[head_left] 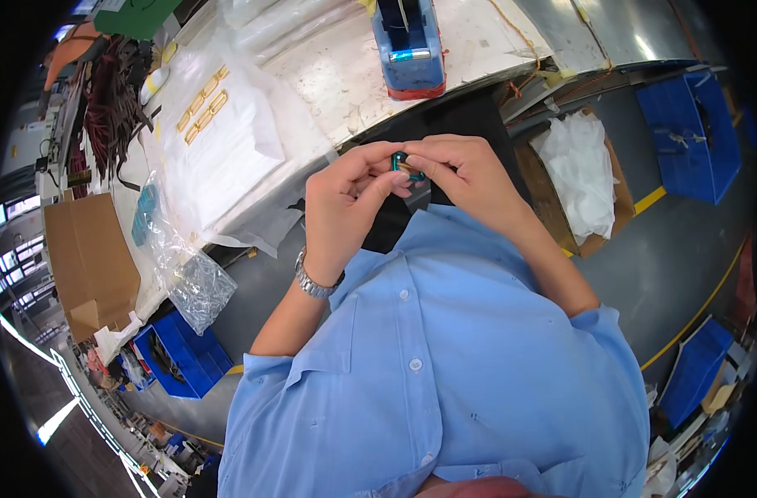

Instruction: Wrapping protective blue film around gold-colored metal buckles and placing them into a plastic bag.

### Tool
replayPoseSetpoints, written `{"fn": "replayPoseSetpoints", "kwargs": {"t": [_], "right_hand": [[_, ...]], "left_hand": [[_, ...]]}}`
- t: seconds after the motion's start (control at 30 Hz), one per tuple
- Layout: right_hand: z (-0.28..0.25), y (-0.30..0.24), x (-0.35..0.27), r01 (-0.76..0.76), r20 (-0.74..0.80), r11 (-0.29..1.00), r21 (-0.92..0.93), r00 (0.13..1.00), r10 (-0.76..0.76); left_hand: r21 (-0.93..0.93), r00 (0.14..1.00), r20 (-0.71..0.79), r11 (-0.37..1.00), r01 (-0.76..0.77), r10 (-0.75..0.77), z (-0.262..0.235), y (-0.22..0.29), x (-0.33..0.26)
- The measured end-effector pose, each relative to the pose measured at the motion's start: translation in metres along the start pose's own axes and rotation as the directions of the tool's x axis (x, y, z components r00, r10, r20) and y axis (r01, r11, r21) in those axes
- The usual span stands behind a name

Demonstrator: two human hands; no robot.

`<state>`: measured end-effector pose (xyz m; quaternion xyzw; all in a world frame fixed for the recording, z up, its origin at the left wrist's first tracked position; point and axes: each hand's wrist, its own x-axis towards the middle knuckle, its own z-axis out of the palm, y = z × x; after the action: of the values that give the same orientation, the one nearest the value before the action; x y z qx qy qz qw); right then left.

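Workshop, grey floor; 1 white bench (333,87), worn surface. Landmark: 1 blue tape dispenser (411,73), at the bench's near edge.

- Gold-coloured metal pieces (198,104): 2 rows on white sheeting (250,149), left of the dispenser.
- Cardboard box (623,195), white wrapping (581,170) inside: right of the dispenser, nearer the body.
- Small glossy green piece (399,161): 1, held in front of the dispenser, off the bench; details mostly hidden by fingers.
- Left hand (343,191): thumb and fingertips pinching the green piece.
- Right hand (471,170): fingers bent, pinching the same piece from the other side.

Handling note, by judgement: steady the piece with 1 hand, work with the other; press lightly, since gloss may slip or smudge; keep both thumbs clear of the face being checked.
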<state>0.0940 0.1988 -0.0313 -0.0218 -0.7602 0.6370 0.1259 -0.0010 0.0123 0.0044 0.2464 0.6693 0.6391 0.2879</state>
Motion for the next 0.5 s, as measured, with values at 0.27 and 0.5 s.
{"fn": "replayPoseSetpoints", "kwargs": {"t": [0.27,0.5], "right_hand": [[0.019,-0.015,0.008,-0.226,0.004,0.959,0.172,0.973,0.229],[0.008,-0.011,0.014,-0.23,-0.063,0.9,0.37,0.961,0.271]], "left_hand": [[0.704,0.945,0.237,0.631,-0.326,0.223,-0.028,0.022,0.002],[0.696,0.91,-0.038,0.665,-0.272,0.412,-0.058,0.013,0.054]]}}
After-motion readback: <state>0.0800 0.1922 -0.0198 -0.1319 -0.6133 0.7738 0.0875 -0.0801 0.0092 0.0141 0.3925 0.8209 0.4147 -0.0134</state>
